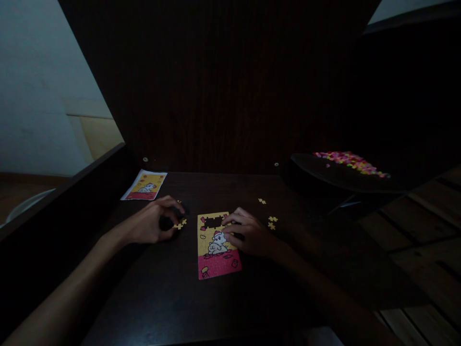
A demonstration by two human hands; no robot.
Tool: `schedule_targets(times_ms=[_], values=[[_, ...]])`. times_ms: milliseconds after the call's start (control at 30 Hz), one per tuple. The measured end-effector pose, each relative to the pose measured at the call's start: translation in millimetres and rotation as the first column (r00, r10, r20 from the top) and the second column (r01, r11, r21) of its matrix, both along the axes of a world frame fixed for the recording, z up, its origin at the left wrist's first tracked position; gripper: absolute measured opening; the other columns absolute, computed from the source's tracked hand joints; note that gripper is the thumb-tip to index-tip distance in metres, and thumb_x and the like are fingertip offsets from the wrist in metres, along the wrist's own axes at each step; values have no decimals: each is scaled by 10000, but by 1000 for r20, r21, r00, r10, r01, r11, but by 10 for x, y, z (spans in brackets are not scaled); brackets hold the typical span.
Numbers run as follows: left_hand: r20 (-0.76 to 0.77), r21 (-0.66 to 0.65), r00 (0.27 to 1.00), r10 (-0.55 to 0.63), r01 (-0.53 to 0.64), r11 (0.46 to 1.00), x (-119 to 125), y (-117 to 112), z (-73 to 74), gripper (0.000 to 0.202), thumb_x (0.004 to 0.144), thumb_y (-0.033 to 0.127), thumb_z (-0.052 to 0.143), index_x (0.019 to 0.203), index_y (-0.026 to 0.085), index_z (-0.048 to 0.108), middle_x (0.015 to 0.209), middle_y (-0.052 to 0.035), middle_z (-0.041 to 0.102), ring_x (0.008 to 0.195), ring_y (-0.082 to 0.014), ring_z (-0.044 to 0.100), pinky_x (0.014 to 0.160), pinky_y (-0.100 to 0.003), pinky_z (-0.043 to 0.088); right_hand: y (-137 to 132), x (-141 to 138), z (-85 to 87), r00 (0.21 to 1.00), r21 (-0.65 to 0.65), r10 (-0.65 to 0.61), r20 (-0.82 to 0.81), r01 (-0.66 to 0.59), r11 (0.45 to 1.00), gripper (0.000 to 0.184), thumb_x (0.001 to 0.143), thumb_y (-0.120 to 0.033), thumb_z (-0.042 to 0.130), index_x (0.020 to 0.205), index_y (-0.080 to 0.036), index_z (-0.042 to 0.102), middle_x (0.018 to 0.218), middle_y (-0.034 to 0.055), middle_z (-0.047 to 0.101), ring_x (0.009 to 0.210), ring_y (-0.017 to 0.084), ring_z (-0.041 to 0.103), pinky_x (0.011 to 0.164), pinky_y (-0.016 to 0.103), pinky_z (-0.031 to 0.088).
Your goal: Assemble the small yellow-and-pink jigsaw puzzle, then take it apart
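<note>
A partly assembled jigsaw puzzle [219,266] lies on the dark tabletop, yellow above and pink below, with a white cartoon animal in a red hat. A dark gap shows in its upper yellow part. My right hand [250,233] rests on its right edge, fingers apart and slightly bent. To the left, my left hand [154,221] curves around loose yellow puzzle pieces [180,224], thumb and fingers apart. Its thumb seems to touch one piece; the palm side is hidden. Another small piece [179,202] shows just behind its fingers.
Loose yellow pieces [272,222] lie right of the puzzle, another piece [262,201] farther back. A printed reference picture [146,185] lies at the back left. Many colourful small bits [351,162] sit on a dark surface [306,166] at right. A tall dark panel [216,96] closes the back.
</note>
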State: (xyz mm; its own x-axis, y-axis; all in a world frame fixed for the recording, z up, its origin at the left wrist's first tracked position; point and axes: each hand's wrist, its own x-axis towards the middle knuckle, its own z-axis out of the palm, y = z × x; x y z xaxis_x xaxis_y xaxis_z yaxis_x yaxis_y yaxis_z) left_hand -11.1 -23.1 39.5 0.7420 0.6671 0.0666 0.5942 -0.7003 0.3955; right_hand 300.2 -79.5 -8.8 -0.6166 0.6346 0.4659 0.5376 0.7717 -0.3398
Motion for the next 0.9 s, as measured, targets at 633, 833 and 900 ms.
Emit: schedule_targets(times_ms=[633, 833, 900], values=[[203, 127, 979, -21, -5, 992, 625, -137, -345, 151, 861, 278, 596, 841, 199, 722, 1140, -70, 645, 1070, -257, 548, 924, -408, 486, 6, -44, -54, 999, 36, 45, 22, -46, 998, 125, 885, -191, 624, 934, -192, 740, 1028, 74, 717, 915, 226, 577, 830, 411, 523], [223, 146, 973, -64, 31, 989, 570, -187, -297, 182, 871, 285, 592, 961, 200, 725, 1144, -78, 649, 1072, -258, 554, 948, -423, 461, 6, -33, -70, 999, 18, 50, 7, -50, 999, 132, 885, -191, 627, 960, -185, 736, 1047, 83, 713, 942, 229, 565, 822, 404, 523], [206, 154, 975, -86, 54, 987, 546, -189, -299, 183, 870, 282, 597, 964, 211, 737, 1150, -75, 648, 1074, -260, 555, 953, -426, 453, 4, -30, -67, 998, 17, 55, 4, -55, 998, 139, 890, -190, 622, 971, -181, 735, 1044, 84, 713, 945, 228, 566, 820, 399, 521]])
